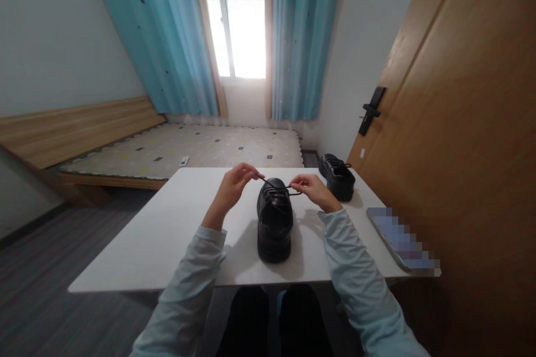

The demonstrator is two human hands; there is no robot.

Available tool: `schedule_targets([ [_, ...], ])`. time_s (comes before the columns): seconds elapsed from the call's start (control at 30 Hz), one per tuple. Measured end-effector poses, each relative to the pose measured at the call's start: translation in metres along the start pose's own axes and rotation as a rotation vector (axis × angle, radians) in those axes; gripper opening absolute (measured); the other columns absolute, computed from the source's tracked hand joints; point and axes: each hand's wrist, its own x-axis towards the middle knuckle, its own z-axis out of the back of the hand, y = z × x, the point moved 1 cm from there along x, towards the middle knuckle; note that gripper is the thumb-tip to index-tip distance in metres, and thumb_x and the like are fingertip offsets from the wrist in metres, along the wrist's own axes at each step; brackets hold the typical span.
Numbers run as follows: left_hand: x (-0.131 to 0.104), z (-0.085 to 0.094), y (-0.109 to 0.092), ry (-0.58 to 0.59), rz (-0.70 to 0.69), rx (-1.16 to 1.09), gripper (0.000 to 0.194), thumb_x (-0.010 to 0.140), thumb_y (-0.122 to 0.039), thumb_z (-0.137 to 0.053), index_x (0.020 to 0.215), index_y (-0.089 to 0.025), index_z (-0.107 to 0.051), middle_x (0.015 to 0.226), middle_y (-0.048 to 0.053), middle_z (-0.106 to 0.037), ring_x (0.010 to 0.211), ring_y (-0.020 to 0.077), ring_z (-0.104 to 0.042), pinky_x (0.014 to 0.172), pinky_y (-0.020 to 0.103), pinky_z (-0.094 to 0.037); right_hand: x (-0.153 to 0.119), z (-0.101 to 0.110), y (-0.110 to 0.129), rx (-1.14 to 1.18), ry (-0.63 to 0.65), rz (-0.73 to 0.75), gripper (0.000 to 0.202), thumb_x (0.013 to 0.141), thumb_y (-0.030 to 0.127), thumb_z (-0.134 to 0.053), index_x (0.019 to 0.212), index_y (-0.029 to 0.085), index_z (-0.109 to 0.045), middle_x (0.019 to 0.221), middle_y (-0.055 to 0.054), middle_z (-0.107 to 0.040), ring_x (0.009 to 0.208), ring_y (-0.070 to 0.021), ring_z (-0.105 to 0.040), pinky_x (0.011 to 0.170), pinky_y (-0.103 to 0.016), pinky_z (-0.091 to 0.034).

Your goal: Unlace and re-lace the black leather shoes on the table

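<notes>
Sleeves (pixel 192 268) of pale cloth extend over the white table (pixel 167 234); on it a black shoe (pixel 274 248) stands upright between the forearms, heel nearest the wearer; past the heel, the left hand (pixel 238 183) pinches one stretch of the lace (pixel 269 182) between thumb and fingertips, and the right hand (pixel 313 188) pinches the other side, a strand jutting below it; the lace appears threaded and crossed, yet no finished bow shows, so fastening looks only partway along; the second shoe (pixel 340 185) sits apart, near the table's far-right corner; beyond lies a bed (pixel 205 145).
</notes>
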Motion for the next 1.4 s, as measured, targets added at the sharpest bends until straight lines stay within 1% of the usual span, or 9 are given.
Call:
schedule_targets([
  [0.1, -0.001, 0.002, -0.002, -0.047, 0.008, -0.045, 0.025, 0.082, -0.040, -0.061, 0.084, -0.015, -0.057, 0.085, 0.010, -0.073, 0.084, 0.0195, -0.067, 0.084, 0.036, -0.049, -0.002, -0.002, 0.005, 0.105, -0.020, 0.003, 0.024, 0.071, 0.039, -0.067, 0.074, 0.014, -0.066, 0.073, -0.003, -0.065, 0.070, -0.0140, -0.056, 0.067, -0.028, -0.043],
  [0.3, -0.002, 0.013, 0.002, -0.175, 0.014, -0.241, 0.028, 0.080, -0.043, -0.063, 0.085, -0.017, -0.053, 0.084, 0.007, -0.073, 0.088, 0.0198, -0.068, 0.089, 0.040, -0.049, -0.008, 0.003, 0.003, 0.314, 0.051, -0.122, 0.025, 0.069, 0.037, -0.070, 0.076, 0.015, -0.064, 0.073, -0.001, -0.063, 0.069, -0.0108, -0.057, 0.068, -0.025, -0.044],
  [0.57, -0.004, 0.018, 0.013, -0.213, 0.072, -0.511, 0.031, 0.080, -0.044, -0.063, 0.087, -0.021, -0.044, 0.079, 0.000, -0.068, 0.081, 0.0174, -0.068, 0.083, 0.045, -0.053, -0.001, 0.011, -0.019, 0.157, 0.123, -0.199, 0.026, 0.062, 0.037, -0.073, 0.068, 0.012, -0.065, 0.060, -0.001, -0.062, 0.054, -0.0097, -0.053, 0.056, -0.025, -0.042],
  [0.73, -0.004, 0.028, 0.016, -0.283, 0.091, -0.617, 0.027, 0.078, -0.037, -0.067, 0.087, -0.021, -0.047, 0.071, -0.006, -0.056, 0.059, 0.0068, -0.056, 0.064, 0.028, -0.056, -0.003, 0.010, -0.018, 0.037, 0.230, -0.152, 0.023, 0.062, 0.033, -0.073, 0.068, 0.012, -0.068, 0.059, -0.002, -0.064, 0.055, -0.0116, -0.055, 0.056, -0.026, -0.043],
  [0.83, -0.004, 0.037, 0.017, -0.326, 0.088, -0.638, 0.028, 0.074, -0.032, -0.072, 0.086, -0.021, -0.049, 0.069, -0.006, -0.052, 0.052, 0.0048, -0.047, 0.046, 0.015, -0.044, -0.004, 0.007, -0.014, -0.007, 0.241, -0.120, 0.021, 0.065, 0.033, -0.071, 0.070, 0.012, -0.068, 0.061, -0.003, -0.064, 0.056, -0.0121, -0.056, 0.056, -0.026, -0.044],
  [0.93, -0.005, 0.041, 0.020, -0.365, 0.072, -0.613, 0.027, 0.072, -0.031, -0.073, 0.085, -0.021, -0.052, 0.068, -0.005, -0.050, 0.051, 0.0042, -0.043, 0.040, 0.012, -0.034, -0.005, 0.003, -0.007, 0.008, 0.173, -0.065, 0.022, 0.071, 0.035, -0.066, 0.075, 0.013, -0.066, 0.066, -0.003, -0.064, 0.056, -0.0118, -0.056, 0.056, -0.027, -0.046],
  [1.1, -0.005, 0.039, 0.025, -0.375, 0.073, -0.396, 0.021, 0.077, -0.035, -0.067, 0.092, -0.021, -0.061, 0.069, -0.003, -0.050, 0.054, 0.0046, -0.042, 0.045, 0.012, -0.034, -0.008, -0.007, 0.013, -0.097, 0.001, 0.103, 0.021, 0.078, 0.035, -0.062, 0.083, 0.015, -0.067, 0.078, -0.005, -0.065, 0.066, -0.0130, -0.056, 0.059, -0.025, -0.045],
  [1.27, -0.007, 0.034, 0.021, -0.296, 0.066, -0.037, 0.025, 0.080, -0.034, -0.062, 0.099, -0.019, -0.068, 0.072, 0.000, -0.058, 0.058, 0.0071, -0.046, 0.051, 0.016, -0.038, -0.011, -0.025, 0.027, -0.211, -0.001, 0.215, 0.019, 0.083, 0.032, -0.060, 0.079, 0.016, -0.070, 0.083, -0.005, -0.064, 0.068, -0.0125, -0.054, 0.064, -0.026, -0.043],
  [1.4, -0.007, 0.022, 0.021, -0.171, 0.051, 0.070, 0.025, 0.077, -0.031, -0.063, 0.098, -0.017, -0.068, 0.067, 0.000, -0.063, 0.053, 0.0079, -0.046, 0.050, 0.019, -0.038, -0.011, -0.038, 0.029, -0.336, 0.006, 0.280, 0.014, 0.084, 0.025, -0.060, 0.077, 0.017, -0.070, 0.083, -0.005, -0.063, 0.081, -0.0167, -0.054, 0.076, -0.031, -0.042],
])
